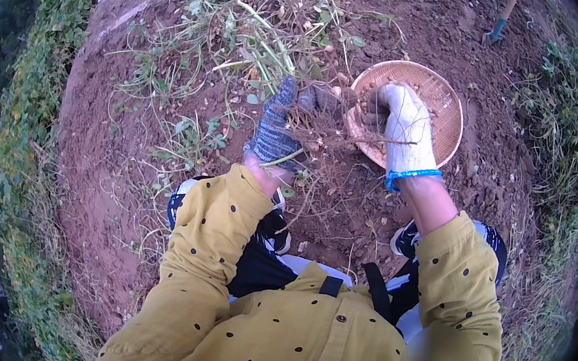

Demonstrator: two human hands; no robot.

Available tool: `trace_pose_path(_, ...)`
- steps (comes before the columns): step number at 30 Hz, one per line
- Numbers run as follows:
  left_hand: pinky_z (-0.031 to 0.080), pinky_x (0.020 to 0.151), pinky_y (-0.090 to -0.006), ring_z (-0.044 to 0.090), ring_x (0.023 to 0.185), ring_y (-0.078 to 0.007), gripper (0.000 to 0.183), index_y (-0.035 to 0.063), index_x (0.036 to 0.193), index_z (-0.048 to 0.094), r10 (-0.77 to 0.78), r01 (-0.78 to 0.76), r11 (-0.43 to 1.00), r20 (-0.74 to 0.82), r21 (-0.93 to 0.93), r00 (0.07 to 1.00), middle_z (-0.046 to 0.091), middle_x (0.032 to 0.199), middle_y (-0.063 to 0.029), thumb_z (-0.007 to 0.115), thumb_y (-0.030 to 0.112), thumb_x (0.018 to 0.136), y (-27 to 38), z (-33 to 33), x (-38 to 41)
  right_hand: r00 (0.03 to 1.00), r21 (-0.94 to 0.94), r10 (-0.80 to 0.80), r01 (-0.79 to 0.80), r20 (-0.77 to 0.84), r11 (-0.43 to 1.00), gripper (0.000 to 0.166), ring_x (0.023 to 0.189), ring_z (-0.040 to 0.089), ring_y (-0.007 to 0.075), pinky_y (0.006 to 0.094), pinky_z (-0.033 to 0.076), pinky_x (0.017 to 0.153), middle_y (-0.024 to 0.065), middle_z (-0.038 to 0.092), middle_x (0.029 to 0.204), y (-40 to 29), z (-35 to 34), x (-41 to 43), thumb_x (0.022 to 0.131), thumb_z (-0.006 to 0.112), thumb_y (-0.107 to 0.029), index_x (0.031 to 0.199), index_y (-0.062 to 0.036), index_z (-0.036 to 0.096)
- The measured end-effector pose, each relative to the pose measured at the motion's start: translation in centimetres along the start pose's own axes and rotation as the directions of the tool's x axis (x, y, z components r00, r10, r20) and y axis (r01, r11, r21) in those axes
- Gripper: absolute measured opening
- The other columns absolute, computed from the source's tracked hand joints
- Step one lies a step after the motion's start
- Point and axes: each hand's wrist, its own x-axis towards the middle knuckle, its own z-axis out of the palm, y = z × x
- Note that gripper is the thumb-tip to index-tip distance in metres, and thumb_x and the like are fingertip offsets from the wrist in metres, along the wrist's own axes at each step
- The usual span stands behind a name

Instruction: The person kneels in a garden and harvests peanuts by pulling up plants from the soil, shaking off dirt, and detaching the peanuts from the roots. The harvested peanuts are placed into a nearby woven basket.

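My left hand [277, 124], in a grey-blue knit glove, grips an uprooted peanut plant by its stems. The plant's tangled brown roots [315, 124] spread to the right of that hand, with a few pods among them. My right hand [404, 116] wears a white work glove with a blue cuff. It hangs over the left part of a round woven basket [446, 113], fingers curled inward beside the roots. Whether those fingers hold a pod is hidden. Several unshelled peanuts [415, 87] lie in the basket around the glove.
Beyond my left hand lies a heap of pulled peanut plants [268, 8]. At the upper right, a tool with a wooden handle [509, 7] stands in the brown soil [115, 168]. Leafy vines [44, 66] line the left side, more greenery [565, 123] the right. My shoes are close below.
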Motion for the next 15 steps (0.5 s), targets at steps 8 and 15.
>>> trace_pose_path(8, 0.053, 0.092, -0.0482, 0.063, 0.098, -0.0290, 0.042, 0.0028, 0.113, 0.060, 0.043, -0.046, 0.999, 0.137, 0.020, 0.990, 0.064, 0.102, -0.0140, 0.051, 0.042, 0.101, 1.4, -1.4, -0.3, 0.990, -0.508, 0.141, -0.135, -0.028, 0.851, 0.072, 0.116, 0.061, 0.0300, 0.0353, 0.045, 0.099, 0.0212, 0.065, 0.122, -5.2, -4.8, 3.5, 0.091, 0.060, -0.054, 0.134, 0.0039, 0.054)
trace_pose_path(15, 0.053, 0.094, -0.0451, 0.065, 0.105, -0.0285, 0.049, 0.0010, 0.121, 0.061, 0.097, -0.106, 0.981, 0.060, 0.165, 0.993, 0.067, 0.117, -0.0142, 0.051, 0.044, 0.100, 1.5, -1.5, -0.3, 0.443, 0.098, 0.453, -0.790, 0.774, 0.605, 0.053, 0.109, 0.064, 0.0325, 0.0453, 0.054, 0.092, 0.0142, 0.059, 0.126, -4.2, -0.1, -1.5, 0.097, 0.063, -0.034, 0.137, -0.0037, 0.049)
